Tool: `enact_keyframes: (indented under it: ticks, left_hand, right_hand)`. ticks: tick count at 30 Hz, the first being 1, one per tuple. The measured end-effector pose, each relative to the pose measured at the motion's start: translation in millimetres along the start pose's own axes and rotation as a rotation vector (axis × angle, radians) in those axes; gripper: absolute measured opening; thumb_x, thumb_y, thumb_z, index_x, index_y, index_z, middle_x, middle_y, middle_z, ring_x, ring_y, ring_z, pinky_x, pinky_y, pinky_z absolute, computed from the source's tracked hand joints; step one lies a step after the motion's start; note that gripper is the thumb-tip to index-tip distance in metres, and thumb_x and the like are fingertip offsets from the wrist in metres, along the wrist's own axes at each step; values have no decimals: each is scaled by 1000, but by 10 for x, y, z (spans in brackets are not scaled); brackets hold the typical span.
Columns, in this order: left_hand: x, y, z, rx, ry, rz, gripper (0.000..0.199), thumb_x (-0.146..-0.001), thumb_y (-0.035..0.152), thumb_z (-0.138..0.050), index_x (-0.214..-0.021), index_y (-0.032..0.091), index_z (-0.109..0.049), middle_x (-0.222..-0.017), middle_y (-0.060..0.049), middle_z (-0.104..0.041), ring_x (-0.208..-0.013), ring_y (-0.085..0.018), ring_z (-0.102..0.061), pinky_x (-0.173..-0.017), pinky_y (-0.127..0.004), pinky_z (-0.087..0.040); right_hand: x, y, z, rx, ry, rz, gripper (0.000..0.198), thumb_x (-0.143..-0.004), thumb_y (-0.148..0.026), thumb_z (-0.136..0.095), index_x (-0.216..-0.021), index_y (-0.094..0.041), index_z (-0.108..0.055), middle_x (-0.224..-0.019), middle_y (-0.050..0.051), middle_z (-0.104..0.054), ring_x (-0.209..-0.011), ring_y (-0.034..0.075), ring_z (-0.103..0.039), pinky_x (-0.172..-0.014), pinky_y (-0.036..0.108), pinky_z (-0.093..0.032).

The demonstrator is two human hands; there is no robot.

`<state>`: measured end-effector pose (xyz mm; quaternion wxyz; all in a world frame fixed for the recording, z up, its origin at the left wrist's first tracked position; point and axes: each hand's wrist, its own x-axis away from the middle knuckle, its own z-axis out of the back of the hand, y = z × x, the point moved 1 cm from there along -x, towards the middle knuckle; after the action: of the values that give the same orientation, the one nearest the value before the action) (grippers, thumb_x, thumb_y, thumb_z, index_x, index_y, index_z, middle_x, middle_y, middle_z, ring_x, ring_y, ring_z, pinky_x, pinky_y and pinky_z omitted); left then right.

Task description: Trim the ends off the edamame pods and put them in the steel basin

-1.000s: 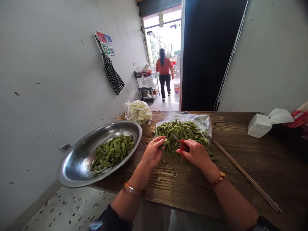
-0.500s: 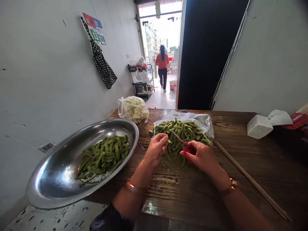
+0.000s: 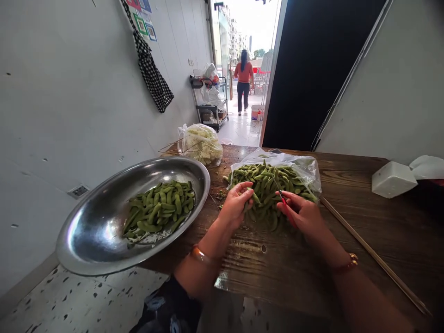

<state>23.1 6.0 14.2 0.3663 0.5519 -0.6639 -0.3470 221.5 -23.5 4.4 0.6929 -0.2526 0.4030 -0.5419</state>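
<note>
My left hand (image 3: pixel 236 203) is closed, with an edamame pod (image 3: pixel 255 197) pinched between thumb and fingers. A little to its right, my right hand (image 3: pixel 303 210) grips the red handles of a pair of scissors (image 3: pixel 286 208), whose blades point up and away over the pile. Beneath and beyond both hands lies a heap of green edamame pods (image 3: pixel 267 178), spilling from a clear plastic bag (image 3: pixel 305 169). More cut-looking pods (image 3: pixel 161 206) rest inside a large steel basin (image 3: pixel 93 226) to the left.
Cauliflower in a plastic bag (image 3: pixel 203 144) sits at the table's back left. Thin wooden sticks (image 3: pixel 374 256) lie along the right of the wooden table (image 3: pixel 249 277), with a white tissue pack (image 3: pixel 393 179) behind. A person (image 3: pixel 243 78) walks beyond the doorway, past a shelf cart (image 3: pixel 210 104).
The view has shifted, so things sit slightly right and higher. My scissors have turned more upright and moved away from the left hand's pod. The person is farther out the door.
</note>
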Motion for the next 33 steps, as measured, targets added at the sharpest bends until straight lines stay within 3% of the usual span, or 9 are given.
enact_keyframes:
  ticks: [4,7,12,16,20,24,30,33]
  left_hand:
    - [-16,-19,-10,45,-14,12,37,-56,25,-83,-85,10,-65,-56,5,-52,-47,-2,-42,-44,-15,-29]
    - [-8,-20,-14,62,-36,32,33,-56,26,-84,-79,10,-66,-55,4,-53,-47,-2,-43,-42,-15,-28]
    - [31,19,-32,15,-100,22,31,-63,31,-80,-83,12,-66,-73,-3,-67,-46,-2,-47,-40,-15,-26]
    - [48,34,-47,-60,-141,23,30,-69,32,-76,-91,13,-68,-74,-4,-68,-45,-3,-46,-43,-16,-30]
    - [50,18,-62,-138,-184,-17,33,-70,30,-75,-98,13,-71,-78,-6,-68,-51,-4,-48,-50,-18,-36]
    - [59,12,-85,-235,-192,-105,25,-72,31,-73,-87,11,-72,-75,-6,-68,-50,-5,-47,-51,-20,-36]
    - [93,54,-118,-403,-188,-163,24,-73,34,-71,-79,11,-72,-69,-5,-67,-45,-5,-41,-44,-20,-28]
    - [99,67,-126,-460,-210,-193,21,-73,33,-71,-77,13,-73,-68,-5,-67,-52,-8,-48,-49,-21,-35]
  right_hand:
    - [22,-37,-6,-178,-63,-55,57,-82,-52,-60,-124,-13,-60,-72,4,-65,-56,13,-54,-52,25,-46]
    - [31,-55,-17,-178,-53,-42,56,-80,-50,-62,-123,-14,-61,-76,4,-66,-59,14,-55,-55,26,-48]
    - [42,-62,-36,-140,-52,-23,53,-79,-49,-64,-121,-15,-63,-78,4,-66,-63,15,-58,-60,28,-51]
    - [50,-58,-36,-151,-47,-12,54,-80,-49,-63,-123,-17,-60,-81,4,-67,-64,15,-60,-63,30,-52]
    - [43,-81,-20,1,-36,84,50,-78,-48,-65,-119,-19,-62,-88,5,-68,-71,17,-61,-68,30,-52]
    - [30,-122,-8,171,-66,175,46,-78,-48,-66,-116,-21,-64,-88,5,-67,-73,18,-60,-70,30,-51]
    - [35,-159,18,312,-76,191,49,-79,-50,-66,-120,-24,-63,-93,6,-67,-73,19,-62,-72,31,-50]
    - [41,-168,32,345,-84,208,51,-79,-50,-65,-124,-26,-61,-96,6,-68,-75,19,-63,-73,31,-50]
